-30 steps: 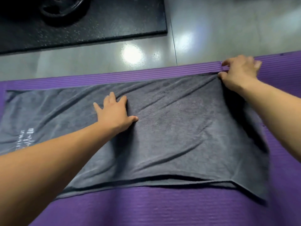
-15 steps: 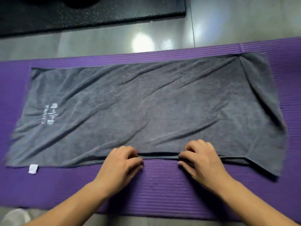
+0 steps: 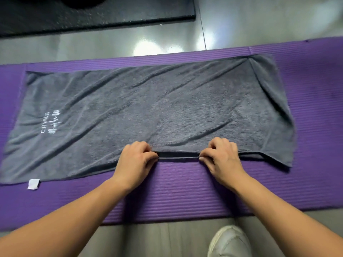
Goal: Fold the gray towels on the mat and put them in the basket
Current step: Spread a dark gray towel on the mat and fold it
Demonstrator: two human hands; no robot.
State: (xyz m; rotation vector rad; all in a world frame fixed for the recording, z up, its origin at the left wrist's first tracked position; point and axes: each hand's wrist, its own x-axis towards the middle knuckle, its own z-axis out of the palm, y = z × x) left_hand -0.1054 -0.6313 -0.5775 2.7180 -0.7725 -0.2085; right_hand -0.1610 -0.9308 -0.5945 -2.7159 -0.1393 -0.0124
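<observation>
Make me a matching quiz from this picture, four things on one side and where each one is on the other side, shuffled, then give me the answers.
Things:
1. gray towel
2. white tag
3. shoe
4. black mat

Places or states:
A. on the bare floor, nearest the camera
B. near edge pinched by the left hand and the right hand
C. on the floor beyond the purple mat, top left
D. lying on the purple mat at the towel's near left corner

Pairs: 1-B, 2-D, 3-A, 4-C
</observation>
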